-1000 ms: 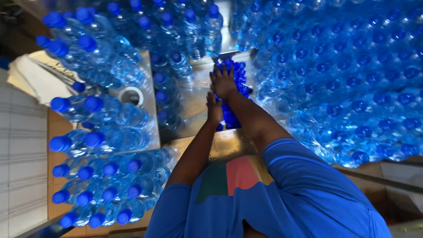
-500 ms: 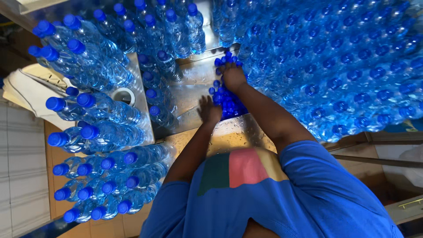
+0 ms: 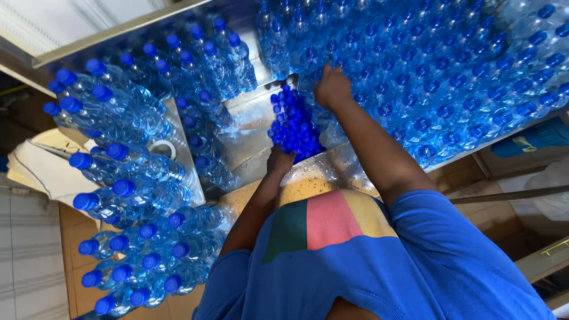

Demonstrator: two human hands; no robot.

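Observation:
A heap of loose blue caps (image 3: pixel 293 127) lies on a wet metal table (image 3: pixel 252 127) between crowds of clear water bottles. My left hand (image 3: pixel 278 161) rests at the near edge of the heap, its fingers down among the caps, so its grip is hidden. My right hand (image 3: pixel 332 86) is at the far right edge of the heap, against the big block of capped bottles (image 3: pixel 438 77). Its fingers are curled down and pinched on a blue cap at a bottle's top.
Upright blue-capped bottles (image 3: pixel 201 65) fill the back left of the table. More bottles (image 3: pixel 130 195) are stacked on their sides at the left, down to the floor. A white roll (image 3: pixel 163 148) sits among them. A metal rail (image 3: pixel 118 29) runs along the far side.
My right hand has left the top of the cap heap and moved up and right to the bottles. My left hand stays at the heap's near edge. The view has shifted a little.

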